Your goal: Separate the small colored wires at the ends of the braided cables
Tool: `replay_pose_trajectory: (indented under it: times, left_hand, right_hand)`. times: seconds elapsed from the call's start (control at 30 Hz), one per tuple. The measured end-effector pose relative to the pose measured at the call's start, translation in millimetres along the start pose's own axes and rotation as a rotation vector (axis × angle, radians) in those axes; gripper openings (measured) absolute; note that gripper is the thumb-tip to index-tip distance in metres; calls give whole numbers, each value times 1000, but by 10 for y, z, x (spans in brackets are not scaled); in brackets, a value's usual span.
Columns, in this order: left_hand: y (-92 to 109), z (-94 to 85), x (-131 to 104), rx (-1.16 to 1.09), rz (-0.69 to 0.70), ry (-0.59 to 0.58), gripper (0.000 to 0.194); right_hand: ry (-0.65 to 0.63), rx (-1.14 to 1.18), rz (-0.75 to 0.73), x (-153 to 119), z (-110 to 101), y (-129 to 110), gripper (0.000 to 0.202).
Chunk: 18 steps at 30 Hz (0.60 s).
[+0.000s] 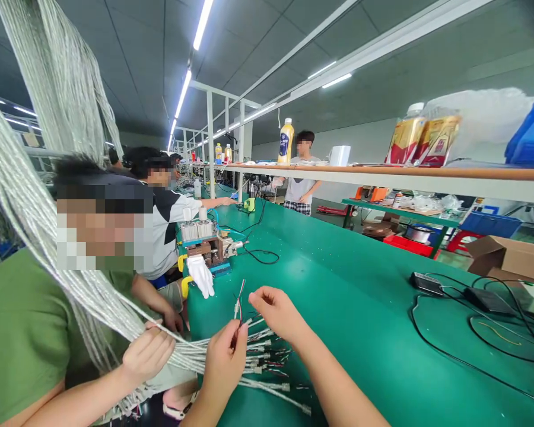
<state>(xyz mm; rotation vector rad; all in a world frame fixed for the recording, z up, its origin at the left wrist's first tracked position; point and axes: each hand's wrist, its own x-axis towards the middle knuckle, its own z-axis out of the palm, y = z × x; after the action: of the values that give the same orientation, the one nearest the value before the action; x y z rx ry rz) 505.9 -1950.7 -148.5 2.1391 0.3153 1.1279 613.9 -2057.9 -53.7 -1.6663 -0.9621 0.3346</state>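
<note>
Between the thumb and fingers of my left hand (226, 353) is the end of a white braided cable, its thin red, black and white wires (240, 299) pointing up. To the right of those wires is my right hand (273, 305), fingers curled and thumb and index fingertips pinched. Whether anything small is in that pinch I cannot make out. A bundle of silvery-white cables (191, 356) lies under my hands, with connectors and loose wire ends (267, 356) spread over the green tabletop (360, 332).
A co-worker in a green shirt (22, 320) sits at left, one hand (149, 353) on the cable bundle. Hanging cables (57, 77) drape from above. A bench machine (204, 237) with a white glove (200, 276) stands ahead. Black adapters (427, 283) and cords lie right, below a shelf (382, 175).
</note>
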Motion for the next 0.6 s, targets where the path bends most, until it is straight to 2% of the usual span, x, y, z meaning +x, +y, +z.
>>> replay_pose_trajectory:
  times: [0.13, 0.27, 0.47, 0.6]
  left_hand:
    - [33, 19, 1, 158, 52, 0, 31]
    - [47, 29, -32, 291, 112, -4, 26]
    - [39, 34, -37, 418, 197, 22, 20]
    - [30, 53, -47, 509, 217, -6, 16]
  right_hand:
    - [66, -429, -35, -134, 32, -262, 23]
    - [112, -649, -16, -191, 175, -326, 12]
    - [119, -625, 19, -205, 256, -277, 7]
    - [112, -585, 14, -197, 265, -269, 18]
